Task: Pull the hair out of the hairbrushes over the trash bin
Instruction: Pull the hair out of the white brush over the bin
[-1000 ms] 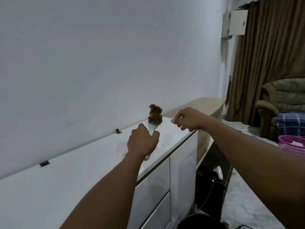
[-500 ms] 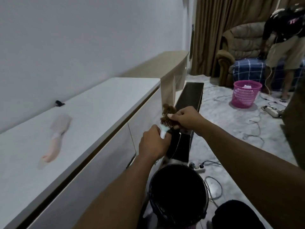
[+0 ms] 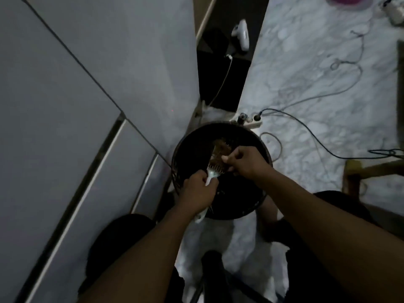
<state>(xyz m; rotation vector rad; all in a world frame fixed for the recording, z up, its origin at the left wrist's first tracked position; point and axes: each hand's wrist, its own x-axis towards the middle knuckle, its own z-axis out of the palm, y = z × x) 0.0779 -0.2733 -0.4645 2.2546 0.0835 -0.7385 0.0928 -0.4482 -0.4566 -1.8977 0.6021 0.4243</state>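
Directly below the camera, between the person's dark-clad knees, the trash bin (image 3: 222, 206) stands on the marble floor (image 3: 306, 84), its round mouth open upward. Left hand (image 3: 197, 192) closed in a fist around the pale handle of the hairbrush (image 3: 215, 165), brush head angled up and far over the bin's middle. Right hand (image 3: 242, 159) pinched shut, fingertips (image 3: 225, 159) on the brown hair (image 3: 222, 147) matted in the bristles.

Progress, as judged: pulling only just begun; the wad looks mostly seated in the brush, nothing visibly dropped, though the bin's interior is too dark to tell. No other brush in view.

Room: white cabinet (image 3: 87, 149) front close on the left, just beside the bin rim. Wooden stool leg near right. Farther off, a power strip (image 3: 249, 122) sits just behind the bin, cables (image 3: 306, 127) trailing right across the floor. Free space mainly straight up.
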